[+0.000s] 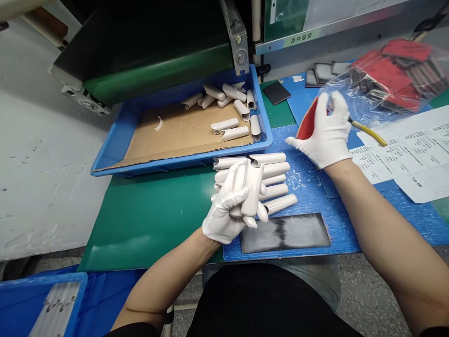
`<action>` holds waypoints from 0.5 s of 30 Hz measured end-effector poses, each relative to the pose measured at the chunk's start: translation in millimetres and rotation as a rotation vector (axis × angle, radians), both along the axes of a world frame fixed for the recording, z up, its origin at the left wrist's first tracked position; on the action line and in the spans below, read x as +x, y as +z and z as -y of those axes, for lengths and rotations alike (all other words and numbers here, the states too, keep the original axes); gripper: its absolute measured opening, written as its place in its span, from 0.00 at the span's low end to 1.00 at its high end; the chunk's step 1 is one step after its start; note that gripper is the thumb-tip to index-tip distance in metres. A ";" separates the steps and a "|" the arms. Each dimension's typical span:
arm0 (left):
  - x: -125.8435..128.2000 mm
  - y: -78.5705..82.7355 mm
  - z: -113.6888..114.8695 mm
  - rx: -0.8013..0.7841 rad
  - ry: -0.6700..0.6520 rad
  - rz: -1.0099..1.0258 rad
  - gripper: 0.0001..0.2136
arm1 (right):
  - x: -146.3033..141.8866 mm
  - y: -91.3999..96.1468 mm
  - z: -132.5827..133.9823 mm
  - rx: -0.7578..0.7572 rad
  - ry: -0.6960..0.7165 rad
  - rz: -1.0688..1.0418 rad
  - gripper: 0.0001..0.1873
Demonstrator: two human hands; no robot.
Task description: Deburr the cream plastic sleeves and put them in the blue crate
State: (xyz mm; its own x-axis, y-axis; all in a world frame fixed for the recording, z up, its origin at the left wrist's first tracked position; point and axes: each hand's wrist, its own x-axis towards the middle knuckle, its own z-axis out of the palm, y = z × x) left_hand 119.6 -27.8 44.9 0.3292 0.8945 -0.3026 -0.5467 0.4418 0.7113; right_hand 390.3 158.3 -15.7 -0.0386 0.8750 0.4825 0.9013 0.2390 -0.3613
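My left hand (228, 206), in a white glove, is closed round a white curved plastic shell piece (253, 187) held upright over a row of similar white pieces (277, 180) lying on the blue mat (308, 187). My right hand (326, 128), also gloved, rests with fingers curled on a red pad (307, 122) and grips a tool with a yellow handle (370, 131). A dark grey rectangular sheet (286, 232) lies on the mat just in front of my left hand.
A blue tray (115, 140) lined with cardboard holds several more white pieces at its far right. A clear bag of red and dark parts (393, 75) lies at the back right, printed papers (403, 154) to the right. A green machine stands behind the tray. Another blue bin (42, 304) sits low left.
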 end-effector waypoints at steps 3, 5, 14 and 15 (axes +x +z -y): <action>1.5 0.8 0.9 -0.024 -0.009 0.026 0.53 | -0.3 -0.9 3.7 -0.258 0.136 0.246 0.33; 2.9 1.1 1.0 -0.034 0.027 0.067 0.51 | -0.5 -4.1 3.7 -0.285 0.142 0.290 0.34; 5.3 -5.1 1.1 -0.025 0.097 0.117 0.30 | -3.4 22.9 29.6 0.137 0.044 -0.243 0.17; 5.9 -5.6 1.6 0.003 0.096 0.131 0.33 | -6.6 30.0 39.9 0.209 0.067 -0.313 0.16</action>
